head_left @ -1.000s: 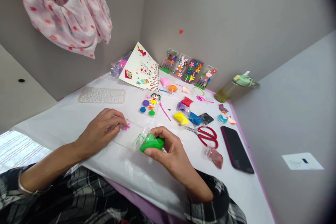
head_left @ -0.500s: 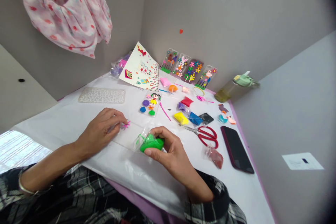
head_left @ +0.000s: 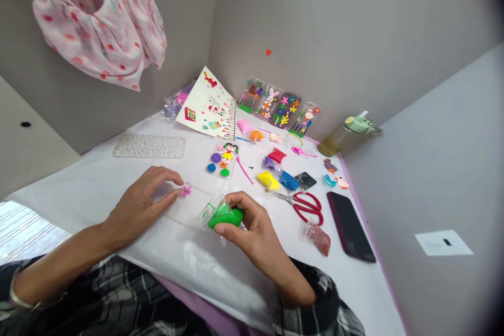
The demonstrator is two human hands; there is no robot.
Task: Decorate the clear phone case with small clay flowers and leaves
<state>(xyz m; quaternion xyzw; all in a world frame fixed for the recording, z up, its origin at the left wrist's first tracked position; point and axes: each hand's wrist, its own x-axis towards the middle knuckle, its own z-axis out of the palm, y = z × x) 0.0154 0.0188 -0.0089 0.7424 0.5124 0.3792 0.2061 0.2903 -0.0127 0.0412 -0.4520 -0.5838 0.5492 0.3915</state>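
Note:
My right hand (head_left: 254, 231) grips a packet of green clay (head_left: 227, 216), whose clear plastic wrapper bunches up at its left end. Below it, a clear phone case (head_left: 175, 214) lies flat on the white-covered table. A small pink clay flower (head_left: 186, 191) sits at the far left end of that case. My left hand (head_left: 144, 202) is beside the flower, thumb and forefinger apart, with nothing seen between them. Whether the thumb tip touches a petal I cannot tell.
A decorated case (head_left: 222, 160) lies ahead. To the right are clay packets (head_left: 289, 180), red-handled scissors (head_left: 307, 207), a reddish-brown packet (head_left: 318, 239) and a phone (head_left: 350, 227). A bottle (head_left: 344, 134) stands by the wall; a textured clear case (head_left: 149, 146) lies left.
My left forefinger and thumb have spread apart and drawn back slightly from the pink flower, showing more of it. My right hand keeps its hold on the green clay. The view has shifted slightly.

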